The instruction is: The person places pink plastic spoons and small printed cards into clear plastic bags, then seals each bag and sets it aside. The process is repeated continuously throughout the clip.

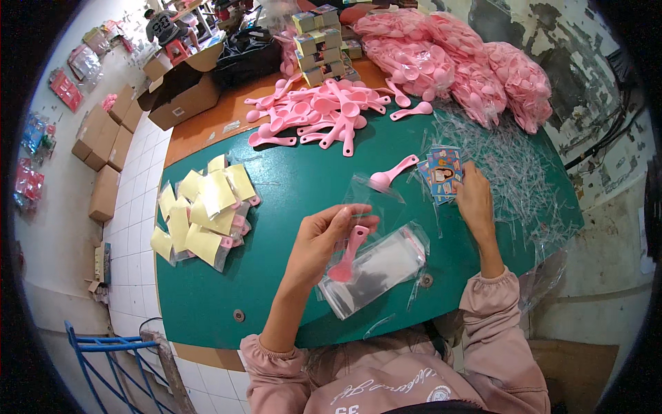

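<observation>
My left hand [329, 233] is closed on a clear plastic bag, its fingers partly inside the film. A pink measuring spoon [348, 257] hangs below those fingers, bowl toward me; whether it lies inside the bag I cannot tell. Under it rests a stack of clear bags [376, 272]. My right hand [476, 199] pinches the right edge of a printed card [443, 171] on a small fanned pile, fingertips partly hidden. Between the hands and the far heap, another pink spoon [393, 172] lies on the green table.
Yellow-backed packed spoons [207, 203] are piled at left. A heap of pink spoons [324, 110] lies beyond, with stacked card bundles [321, 52] behind. Large bags of spoons [448, 58] stand far right, above scattered clear plastic strips [507, 176]. An open carton [183, 96] sits far left.
</observation>
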`<state>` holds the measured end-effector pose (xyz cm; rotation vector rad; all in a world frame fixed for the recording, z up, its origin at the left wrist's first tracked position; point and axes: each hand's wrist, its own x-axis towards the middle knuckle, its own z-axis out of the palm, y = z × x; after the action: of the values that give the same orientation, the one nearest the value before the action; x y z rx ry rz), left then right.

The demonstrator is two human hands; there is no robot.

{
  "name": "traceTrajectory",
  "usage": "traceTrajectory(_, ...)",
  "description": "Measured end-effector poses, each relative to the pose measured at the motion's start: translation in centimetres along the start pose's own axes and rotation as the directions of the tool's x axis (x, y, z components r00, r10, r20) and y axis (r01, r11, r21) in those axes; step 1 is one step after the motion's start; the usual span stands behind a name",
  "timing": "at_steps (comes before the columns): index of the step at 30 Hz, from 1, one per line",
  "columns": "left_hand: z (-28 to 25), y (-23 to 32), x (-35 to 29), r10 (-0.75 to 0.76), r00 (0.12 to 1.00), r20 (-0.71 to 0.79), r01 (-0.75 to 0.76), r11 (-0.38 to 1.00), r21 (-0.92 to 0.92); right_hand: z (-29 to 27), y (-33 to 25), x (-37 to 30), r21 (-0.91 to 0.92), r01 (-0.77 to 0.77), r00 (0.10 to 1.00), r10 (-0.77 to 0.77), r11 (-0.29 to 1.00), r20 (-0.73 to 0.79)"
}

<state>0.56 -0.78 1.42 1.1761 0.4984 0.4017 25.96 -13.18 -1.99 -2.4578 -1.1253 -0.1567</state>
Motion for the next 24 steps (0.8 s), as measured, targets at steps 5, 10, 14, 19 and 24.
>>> traceTrajectory(5,0.1,-0.2,0.3,-0.003,0.999,0.049,0.002,1.0,0.03,-4.7,-2.6,0.0,0.325,0.01,0.982,-0.071,0.946,0.175)
traceTrajectory(10,0.3,0.1,0.0,0.022,0.992,0.124,-0.043,0.984,0.172,-7.3,-4.8,0.1,0.769,0.045,0.881,-0.387,0.638,0.271)
traceTrajectory(14,0.6,0.0,0.0,0.027,0.988,0.15,-0.047,0.99,0.133,-8.4,-6.6,0.5,0.752,0.179,0.841,-0.496,0.634,0.217)
traceTrajectory(19,0.6,0.0,0.1,0.0,0.991,0.135,-0.026,0.981,0.191,-9.2,-7.2,0.6,0.561,0.397,0.697,-0.636,0.726,0.33)
traceTrajectory(24,0.8,-1.0,0.1,0.015,0.986,0.168,-0.097,0.862,0.497,-8.1,-8.5,0.0,0.523,0.593,0.531,-0.786,0.612,0.317)
